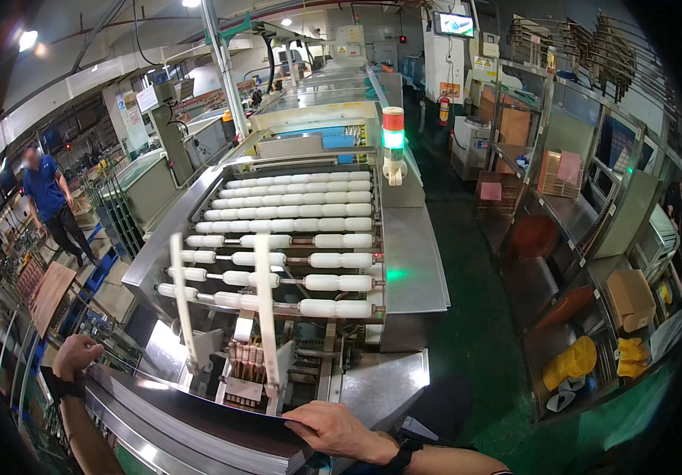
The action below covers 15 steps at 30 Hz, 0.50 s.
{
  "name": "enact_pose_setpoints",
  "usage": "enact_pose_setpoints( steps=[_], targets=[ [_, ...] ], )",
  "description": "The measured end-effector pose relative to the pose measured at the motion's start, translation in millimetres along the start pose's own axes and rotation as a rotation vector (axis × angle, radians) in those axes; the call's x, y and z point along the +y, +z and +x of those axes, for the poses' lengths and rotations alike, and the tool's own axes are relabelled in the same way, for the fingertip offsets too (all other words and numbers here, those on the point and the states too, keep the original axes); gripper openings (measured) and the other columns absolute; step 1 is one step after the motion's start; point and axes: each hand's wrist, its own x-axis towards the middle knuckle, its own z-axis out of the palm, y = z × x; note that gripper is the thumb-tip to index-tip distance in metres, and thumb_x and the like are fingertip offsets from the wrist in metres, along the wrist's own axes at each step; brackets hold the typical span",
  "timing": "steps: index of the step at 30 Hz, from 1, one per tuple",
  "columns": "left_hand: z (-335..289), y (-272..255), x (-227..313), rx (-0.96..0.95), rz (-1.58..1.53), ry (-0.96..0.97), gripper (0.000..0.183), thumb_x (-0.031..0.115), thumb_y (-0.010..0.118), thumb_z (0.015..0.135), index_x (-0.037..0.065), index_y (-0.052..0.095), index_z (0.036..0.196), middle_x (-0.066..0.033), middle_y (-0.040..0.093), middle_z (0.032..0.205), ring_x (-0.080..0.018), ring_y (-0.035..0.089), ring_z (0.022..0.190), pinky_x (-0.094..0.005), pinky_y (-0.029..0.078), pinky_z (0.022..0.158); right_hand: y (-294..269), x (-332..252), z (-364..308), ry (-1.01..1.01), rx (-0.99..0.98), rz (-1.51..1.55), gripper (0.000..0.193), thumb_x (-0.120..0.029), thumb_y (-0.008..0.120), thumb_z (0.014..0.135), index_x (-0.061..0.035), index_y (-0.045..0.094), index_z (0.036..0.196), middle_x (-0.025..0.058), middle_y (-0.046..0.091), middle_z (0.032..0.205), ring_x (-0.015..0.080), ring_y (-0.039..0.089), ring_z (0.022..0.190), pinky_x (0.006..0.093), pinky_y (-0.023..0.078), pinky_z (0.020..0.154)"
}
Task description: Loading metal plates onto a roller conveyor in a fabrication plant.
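Observation:
A stack of thin flat sheets [198,423] with a dark, glossy top lies right in front of me. At its right far corner, my right hand [333,431] grips the edge of the top sheet, with the thumb and fingers closed on it. My left hand [77,356] is at the stack's left end, its fingers curled; whether anything is in them is hidden. Beyond the stack stand two white upright arms [264,309] in front of a roller conveyor [286,210] with rows of white rollers. Metal machine parts [244,372] show between the arms.
A signal tower [393,131] glows green on the machine's right side. Metal shelves [551,214] on the right hold panels, a cardboard box [630,301] and yellow gloves [570,362]. At the left, a person in blue [44,190] stands near racks and a brown board [52,297].

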Motion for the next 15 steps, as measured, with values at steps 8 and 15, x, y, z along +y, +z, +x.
enact_pose_setpoints(
  steps=[8,15],
  targets=[
    [0.7,0.0,0.0,-0.009,-0.046,0.041,0.041,0.040,0.073,0.079,0.001,0.078,0.091,-0.0205,0.074,0.082,-0.0346,0.073,0.081,-0.0430,0.056,0.076,-0.6,-2.1,-0.4,-0.004,0.020,-0.006,0.019,-0.020,0.072,0.096,-0.0059,0.074,0.108,0.0095,0.075,0.099,0.0295,0.071,0.087,0.0399,0.056,0.074],
    [1.9,1.0,0.9,0.004,-0.059,0.042,0.042,0.039,0.074,0.077,0.001,0.077,0.096,-0.0198,0.072,0.083,-0.0330,0.073,0.083,-0.0419,0.055,0.076,2.6,-0.3,-2.6,-0.032,0.043,0.017,0.019,-0.020,0.075,0.094,-0.0055,0.074,0.105,0.0098,0.075,0.098,0.0292,0.071,0.085,0.0393,0.056,0.072]
  ],
)
